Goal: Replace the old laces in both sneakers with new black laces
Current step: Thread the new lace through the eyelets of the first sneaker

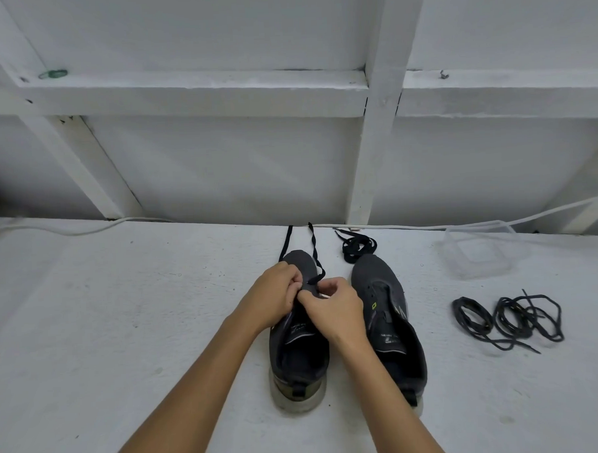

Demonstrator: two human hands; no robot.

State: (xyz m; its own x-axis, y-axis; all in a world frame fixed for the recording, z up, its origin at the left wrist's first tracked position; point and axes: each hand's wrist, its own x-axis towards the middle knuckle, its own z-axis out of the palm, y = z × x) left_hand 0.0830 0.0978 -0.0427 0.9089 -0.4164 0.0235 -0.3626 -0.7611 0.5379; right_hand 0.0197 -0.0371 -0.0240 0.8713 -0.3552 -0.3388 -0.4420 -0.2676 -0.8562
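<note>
**Threading the new lace into the left sneaker**

You are part-way through lacing the left sneaker; the right sneaker just beside it shows bare eyelets, so by my reading it comes later. Both of your hands meet over the left shoe's eyelet rows. Your left hand has its fingers curled and pinched at the eyelets, seemingly on the shoe's upper or on the lace; which, I cannot tell. Your right hand pinches the new black lace close to the shoe.

From that pinch the lace runs away from you: two tails lie stretched over the toe towards the far edge of the bench.

The next move, I judge, calls for drawing the slack through and feeding a tip into the next eyelet up.

A second coiled lace waits beyond the right sneaker's toe. The old laces lie heaped well to the right.
</note>
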